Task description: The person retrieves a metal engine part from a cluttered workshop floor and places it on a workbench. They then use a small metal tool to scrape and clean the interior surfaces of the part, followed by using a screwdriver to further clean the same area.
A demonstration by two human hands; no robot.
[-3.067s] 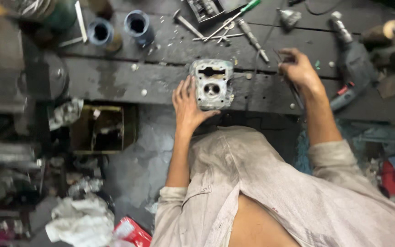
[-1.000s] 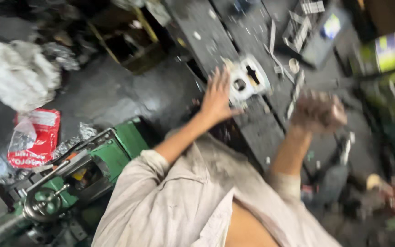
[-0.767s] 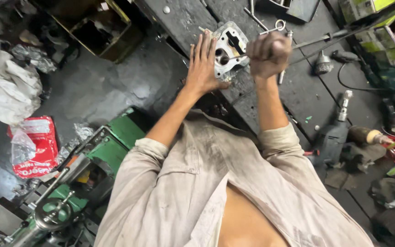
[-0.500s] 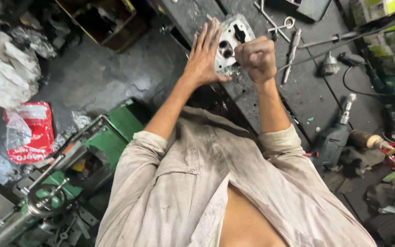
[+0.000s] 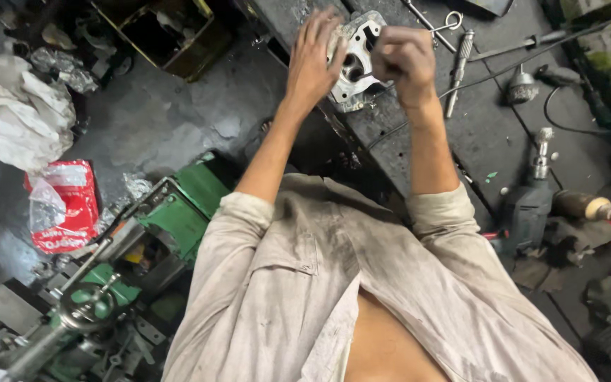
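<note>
A grey metal engine cylinder head (image 5: 357, 67) lies on the dark workbench (image 5: 475, 134) at the top middle. My left hand (image 5: 312, 60) rests flat on its left side with the fingers spread. My right hand (image 5: 404, 60) is closed in a fist over the part's right side, gripping a thin dark tool whose tip points into the part. The tool is mostly hidden inside the fist.
A long screwdriver-like tool (image 5: 457, 67), a ring-ended rod (image 5: 436, 21) and an electric drill (image 5: 532, 201) lie on the bench at right. A green machine (image 5: 136, 255) stands at lower left. A white rag (image 5: 15, 113), a red bag (image 5: 65, 205) and an open crate (image 5: 164, 32) sit on the floor.
My right hand came from the right of the bench, took up a thin tool and now sits fisted at the metal part. My left hand stayed on the part. The view swung round.
</note>
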